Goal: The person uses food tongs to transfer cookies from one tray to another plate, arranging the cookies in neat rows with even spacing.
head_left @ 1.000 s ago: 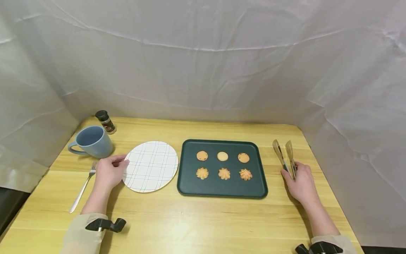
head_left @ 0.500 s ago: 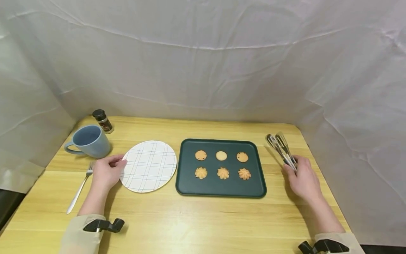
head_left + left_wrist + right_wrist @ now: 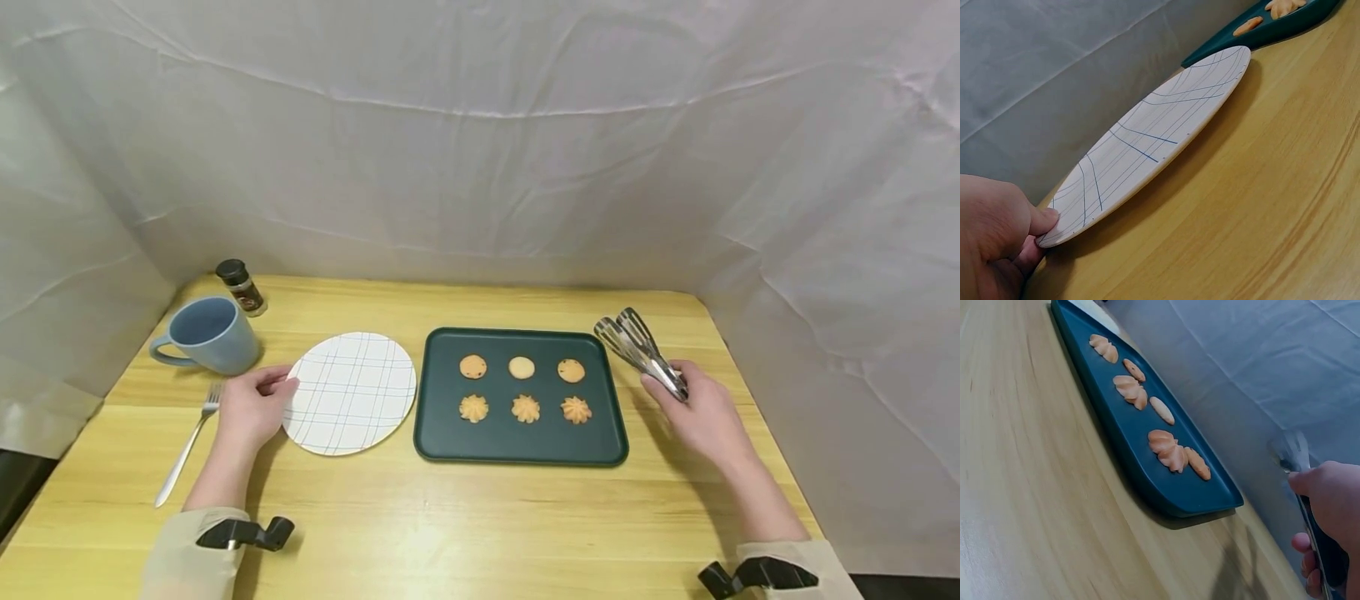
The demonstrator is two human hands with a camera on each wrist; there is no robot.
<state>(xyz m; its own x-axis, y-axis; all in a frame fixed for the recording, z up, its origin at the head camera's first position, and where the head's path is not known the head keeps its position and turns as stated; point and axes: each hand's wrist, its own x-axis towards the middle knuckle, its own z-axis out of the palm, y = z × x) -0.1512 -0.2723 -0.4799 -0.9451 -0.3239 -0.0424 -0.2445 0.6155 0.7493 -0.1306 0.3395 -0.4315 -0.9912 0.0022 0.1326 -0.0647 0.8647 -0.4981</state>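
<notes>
Right hand (image 3: 697, 412) grips metal tongs (image 3: 641, 352), long axis between ten and eleven o'clock. Six cookies (image 3: 526, 409) on green tray (image 3: 521, 442) at nine o'clock from it, nearer hand. Left hand (image 3: 253, 407) pinches checked plate (image 3: 350, 393) by rim.

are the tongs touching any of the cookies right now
No, the right hand holds the tongs to the right, apart from all six cookies.

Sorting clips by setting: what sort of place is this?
Probably a staged tabletop booth, perhaps mimicking a kitchen or dining table: pale fabric hangs behind and along both sides of a wooden table, with tableware such as a mug and a checked plate.
</notes>
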